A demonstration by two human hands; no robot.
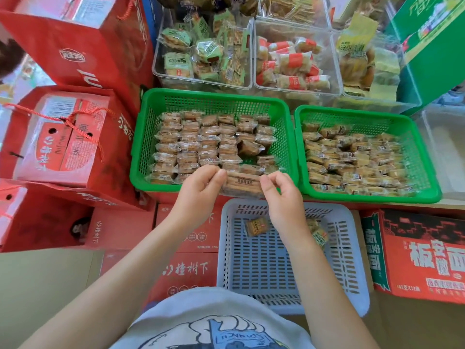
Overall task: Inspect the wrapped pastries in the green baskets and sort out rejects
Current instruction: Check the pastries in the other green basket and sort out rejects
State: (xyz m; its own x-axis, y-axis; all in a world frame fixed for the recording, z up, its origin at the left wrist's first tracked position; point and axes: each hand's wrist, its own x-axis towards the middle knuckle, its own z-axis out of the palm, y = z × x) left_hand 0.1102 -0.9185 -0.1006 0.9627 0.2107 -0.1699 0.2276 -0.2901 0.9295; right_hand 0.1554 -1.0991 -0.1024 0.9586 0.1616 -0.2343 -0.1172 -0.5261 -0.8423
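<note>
Two green baskets stand side by side. The left green basket [151,137] holds neat rows of wrapped pastries [201,144]; the right green basket [422,157] holds a looser pile [352,157]. In front of the left basket's near rim I hold one wrapped pastry [242,185] flat between both hands. My left hand [201,190] pinches its left end and my right hand [281,195] pinches its right end. Below, a white-grey slotted basket [264,268] contains two wrapped pastries, one [256,226] left of my right wrist and one [319,235] partly hidden behind it.
Clear plastic bins [206,79] of other packaged snacks stand behind the green baskets. Red gift boxes [63,137] are stacked at the left, a green carton [432,46] at the upper right, and red cartons [422,255] flank the grey basket.
</note>
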